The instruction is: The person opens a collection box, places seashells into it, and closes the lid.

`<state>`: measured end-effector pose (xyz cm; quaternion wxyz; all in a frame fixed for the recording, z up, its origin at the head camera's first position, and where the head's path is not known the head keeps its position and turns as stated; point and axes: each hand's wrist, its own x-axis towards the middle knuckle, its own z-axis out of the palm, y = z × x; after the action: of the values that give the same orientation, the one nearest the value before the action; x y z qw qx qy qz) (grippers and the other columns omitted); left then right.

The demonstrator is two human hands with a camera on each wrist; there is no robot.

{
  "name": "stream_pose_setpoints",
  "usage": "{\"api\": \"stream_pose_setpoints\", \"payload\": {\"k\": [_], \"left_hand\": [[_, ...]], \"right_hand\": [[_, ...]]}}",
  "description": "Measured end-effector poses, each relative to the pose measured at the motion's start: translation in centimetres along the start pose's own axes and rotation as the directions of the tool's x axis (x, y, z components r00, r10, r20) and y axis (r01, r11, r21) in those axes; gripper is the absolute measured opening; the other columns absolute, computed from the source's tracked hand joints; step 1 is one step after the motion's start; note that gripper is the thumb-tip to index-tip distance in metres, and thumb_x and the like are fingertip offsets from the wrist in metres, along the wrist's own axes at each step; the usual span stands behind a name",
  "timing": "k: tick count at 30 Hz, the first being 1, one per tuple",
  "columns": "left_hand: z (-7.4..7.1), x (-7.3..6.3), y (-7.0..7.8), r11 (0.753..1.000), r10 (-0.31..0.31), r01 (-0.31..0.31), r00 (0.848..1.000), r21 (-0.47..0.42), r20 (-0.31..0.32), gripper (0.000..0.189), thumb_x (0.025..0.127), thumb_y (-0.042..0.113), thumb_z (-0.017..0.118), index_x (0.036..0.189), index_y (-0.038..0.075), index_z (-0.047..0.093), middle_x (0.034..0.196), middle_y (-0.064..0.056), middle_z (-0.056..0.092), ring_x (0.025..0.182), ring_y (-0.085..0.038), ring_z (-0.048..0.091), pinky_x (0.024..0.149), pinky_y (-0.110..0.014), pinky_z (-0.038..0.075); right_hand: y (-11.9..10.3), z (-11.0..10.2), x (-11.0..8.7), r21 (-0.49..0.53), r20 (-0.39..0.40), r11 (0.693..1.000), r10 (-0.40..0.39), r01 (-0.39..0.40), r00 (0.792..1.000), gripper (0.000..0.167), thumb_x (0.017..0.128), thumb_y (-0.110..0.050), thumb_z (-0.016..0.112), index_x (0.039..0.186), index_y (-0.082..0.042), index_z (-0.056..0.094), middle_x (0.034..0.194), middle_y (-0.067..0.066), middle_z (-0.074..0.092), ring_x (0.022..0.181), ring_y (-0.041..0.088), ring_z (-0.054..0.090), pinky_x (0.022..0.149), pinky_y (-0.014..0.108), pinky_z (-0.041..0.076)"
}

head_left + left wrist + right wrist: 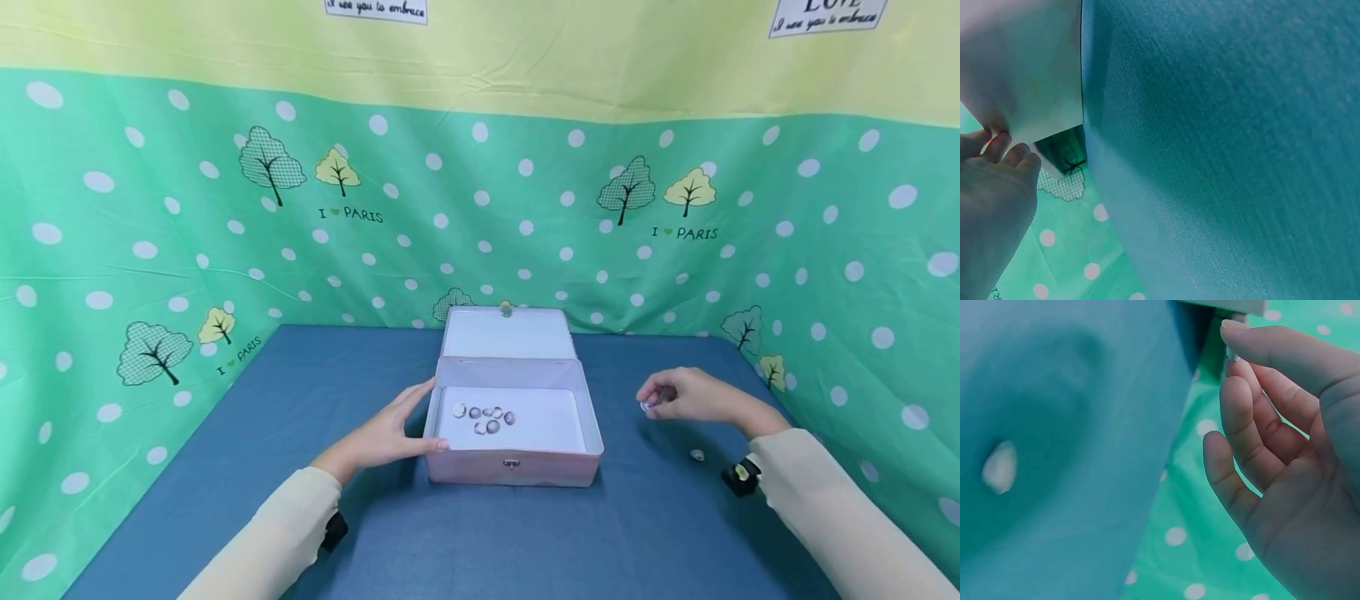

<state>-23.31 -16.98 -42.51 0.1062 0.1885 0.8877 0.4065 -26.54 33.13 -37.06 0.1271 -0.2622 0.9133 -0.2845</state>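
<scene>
A pale pink hinged box point(517, 468) stands on the table, its lid point(507, 333) tipped open at the back and a metal clasp on its front. My left hand point(384, 432) holds the box at its left side, thumb over the front left corner. In the left wrist view, its fingertips touch the box wall point(1029, 69). Several small shell-like pieces point(492, 426) lie inside on the white bottom. To the right of the box, my right hand point(693, 395) pinches a small whitish piece point(1233, 355) between thumb and finger, above the table. Another whitish shell-like piece point(697, 455) lies below that hand.
The table is covered with a dark blue cloth point(517, 542). Behind it and at both sides hangs a green and yellow curtain point(525, 217) with white dots and printed trees. Black wrist devices point(741, 477) sit at both cuffs.
</scene>
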Motion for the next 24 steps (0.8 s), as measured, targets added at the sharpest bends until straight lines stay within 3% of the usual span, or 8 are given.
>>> {"api": "stream_pose_setpoints", "payload": {"k": [6, 24], "left_hand": [[0.0, -0.1, 0.1, 1.0, -0.013, 0.013, 1.0, 0.006, 0.0, 0.105, 0.081, 0.056, 0.078, 0.162, 0.03, 0.016, 0.165, -0.007, 0.016, 0.148, -0.037, 0.018, 0.106, -0.07, 0.028], [-0.1, -0.1, 0.2, 1.0, -0.016, 0.016, 1.0, 0.009, -0.005, 0.107, 0.079, 0.058, 0.079, 0.162, 0.032, 0.016, 0.165, -0.002, 0.016, 0.149, -0.034, 0.018, 0.107, -0.067, 0.027]], "right_hand": [[-2.2, -0.8, 1.6, -0.037, 0.005, 0.999, -0.02, 0.02, 1.0, 0.012, 0.093, -0.018, 0.074, 0.104, -0.013, 0.071, 0.095, 0.002, 0.07, 0.083, 0.014, 0.062, 0.071, 0.029, 0.054], [-8.2, -1.3, 7.5, -0.069, 0.047, 0.99, -0.119, 0.123, 0.992, 0.017, 0.091, -0.012, 0.074, 0.107, -0.014, 0.072, 0.094, -0.005, 0.067, 0.084, 0.017, 0.061, 0.074, 0.033, 0.054]]}}
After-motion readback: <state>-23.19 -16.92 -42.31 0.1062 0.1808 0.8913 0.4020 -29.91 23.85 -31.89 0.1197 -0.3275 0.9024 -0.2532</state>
